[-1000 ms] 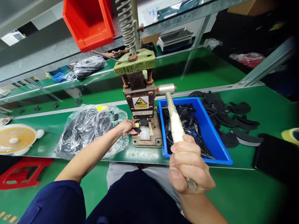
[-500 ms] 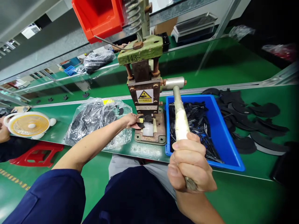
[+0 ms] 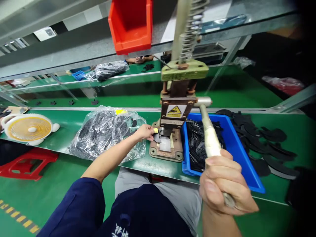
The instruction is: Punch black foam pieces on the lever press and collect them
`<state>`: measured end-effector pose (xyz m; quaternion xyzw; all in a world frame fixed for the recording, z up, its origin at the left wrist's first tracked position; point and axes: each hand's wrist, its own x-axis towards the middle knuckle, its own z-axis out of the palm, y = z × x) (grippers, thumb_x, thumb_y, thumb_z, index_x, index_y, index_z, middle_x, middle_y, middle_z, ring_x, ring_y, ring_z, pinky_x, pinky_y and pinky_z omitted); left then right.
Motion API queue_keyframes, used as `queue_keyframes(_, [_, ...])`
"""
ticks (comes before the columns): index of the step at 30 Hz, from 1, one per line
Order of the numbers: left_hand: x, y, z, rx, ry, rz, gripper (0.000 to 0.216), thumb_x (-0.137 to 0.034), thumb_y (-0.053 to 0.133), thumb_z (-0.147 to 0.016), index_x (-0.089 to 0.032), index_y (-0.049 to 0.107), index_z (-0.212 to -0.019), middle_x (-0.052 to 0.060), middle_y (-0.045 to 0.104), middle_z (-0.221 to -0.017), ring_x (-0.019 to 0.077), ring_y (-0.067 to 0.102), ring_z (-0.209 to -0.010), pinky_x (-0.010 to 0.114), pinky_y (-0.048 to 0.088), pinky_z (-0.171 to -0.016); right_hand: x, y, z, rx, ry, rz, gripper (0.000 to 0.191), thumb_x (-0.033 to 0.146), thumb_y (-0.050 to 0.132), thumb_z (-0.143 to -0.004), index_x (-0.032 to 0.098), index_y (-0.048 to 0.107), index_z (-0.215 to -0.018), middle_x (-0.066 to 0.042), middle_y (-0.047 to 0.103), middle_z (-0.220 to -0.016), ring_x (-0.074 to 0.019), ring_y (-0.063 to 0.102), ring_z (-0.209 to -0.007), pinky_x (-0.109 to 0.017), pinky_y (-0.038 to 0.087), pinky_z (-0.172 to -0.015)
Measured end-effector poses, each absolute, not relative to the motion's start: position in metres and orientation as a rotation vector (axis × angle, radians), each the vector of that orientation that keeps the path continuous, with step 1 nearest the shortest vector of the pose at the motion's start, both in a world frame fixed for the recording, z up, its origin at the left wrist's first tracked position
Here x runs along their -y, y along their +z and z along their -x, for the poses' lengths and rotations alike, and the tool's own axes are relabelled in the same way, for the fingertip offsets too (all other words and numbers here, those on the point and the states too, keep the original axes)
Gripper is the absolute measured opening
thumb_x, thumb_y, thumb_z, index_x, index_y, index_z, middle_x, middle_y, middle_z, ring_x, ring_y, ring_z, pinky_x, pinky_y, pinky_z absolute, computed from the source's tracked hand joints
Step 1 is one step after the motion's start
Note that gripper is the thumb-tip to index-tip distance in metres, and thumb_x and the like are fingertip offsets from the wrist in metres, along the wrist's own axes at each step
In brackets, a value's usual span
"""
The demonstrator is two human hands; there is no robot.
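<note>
Dark pad (image 3: 157,138) sat pinched in the left hand (image 3: 146,132), seemingly for steadiness; the right hand (image 3: 226,182) clenched the lever (image 3: 210,135).

On the green bench (image 3: 148,164), from left to right, a fan (image 3: 27,129), a bag (image 3: 106,131), a press (image 3: 174,122) and a blue bin (image 3: 235,149) are set. Black pads (image 3: 274,134) are strewn right of the blue bin. On the green strip (image 3: 133,89) behind a rail (image 3: 133,109), small parts (image 3: 94,102) are laid in a row. A red bin (image 3: 133,46) is carried at the shelf's (image 3: 74,49) edge.

View shifted left, held piece (image 3: 157,138) seemingly paler
</note>
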<state>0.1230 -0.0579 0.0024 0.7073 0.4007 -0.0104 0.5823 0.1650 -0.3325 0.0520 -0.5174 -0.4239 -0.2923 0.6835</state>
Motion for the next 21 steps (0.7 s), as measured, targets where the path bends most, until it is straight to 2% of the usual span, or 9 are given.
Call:
queue_keyframes(3, [0.028,-0.006,-0.102,-1.052,0.163,-1.992,0.007,-0.021,0.067,-0.087,-0.014,0.066,-0.089,0.005,0.071,-0.078,0.0158,0.071,-0.071,0.026,0.057,-0.071,0.321,0.054,-0.168,0.922,-0.805,1.011,0.027,0.016,0.064,-0.064,0.02,0.041,-0.052,0.004,0.059,-0.059,-0.0171,0.059,-0.058,-0.051,0.052,-0.071])
queue_keyframes(6, [-0.008,-0.011,-0.084,-1.209,0.258,-2.43,0.023,-0.024,0.067,-0.087,-0.014,0.068,-0.108,0.012,0.071,-0.108,0.0228,0.069,-0.102,0.031,0.053,-0.092,0.308,0.055,-0.17,0.867,-0.902,0.903,0.035,0.02,0.064,-0.065,0.019,0.033,-0.048,0.004,0.057,-0.056,-0.0148,0.055,-0.053,-0.047,0.049,-0.066])
queue_keyframes(9, [-0.034,-0.011,-0.084,-1.316,0.122,-2.634,0.04,-0.037,0.065,-0.088,-0.013,0.065,-0.12,0.019,0.062,-0.125,0.0297,0.064,-0.115,0.036,0.051,-0.097,0.302,0.056,-0.17,0.859,-0.939,0.888,0.038,0.02,0.064,-0.064,0.019,0.031,-0.047,0.004,0.056,-0.054,-0.0138,0.054,-0.051,-0.045,0.048,-0.065])
queue_keyframes(12, [-0.044,-0.005,-0.098,-1.293,-0.1,-2.704,0.045,-0.038,0.064,-0.089,-0.009,0.063,-0.124,0.023,0.062,-0.125,0.0319,0.064,-0.116,0.036,0.051,-0.098,0.302,0.058,-0.167,0.848,-0.932,0.913,0.037,0.018,0.064,-0.065,0.019,0.032,-0.047,0.004,0.054,-0.053,-0.0138,0.054,-0.052,-0.045,0.05,-0.067])
queue_keyframes(17, [-0.048,0.008,-0.12,-1.181,-0.209,-2.725,0.031,-0.012,0.064,-0.083,-0.003,0.07,-0.112,0.025,0.07,-0.113,0.0316,0.067,-0.113,0.035,0.052,-0.098,0.307,0.06,-0.162,0.855,-0.897,0.987,0.03,0.015,0.063,-0.068,0.02,0.039,-0.051,0.005,0.055,-0.055,-0.0143,0.057,-0.057,-0.047,0.053,-0.075])
queue_keyframes(21, [-0.049,0.009,-0.117,-1.196,-0.197,-2.713,0.03,-0.009,0.067,-0.076,-0.006,0.073,-0.105,0.023,0.073,-0.105,0.0316,0.071,-0.103,0.034,0.055,-0.088,0.314,0.059,-0.161,0.901,-0.835,1.066,0.025,0.012,0.062,-0.068,0.02,0.042,-0.055,0.005,0.057,-0.058,-0.0149,0.059,-0.063,-0.049,0.053,-0.08])
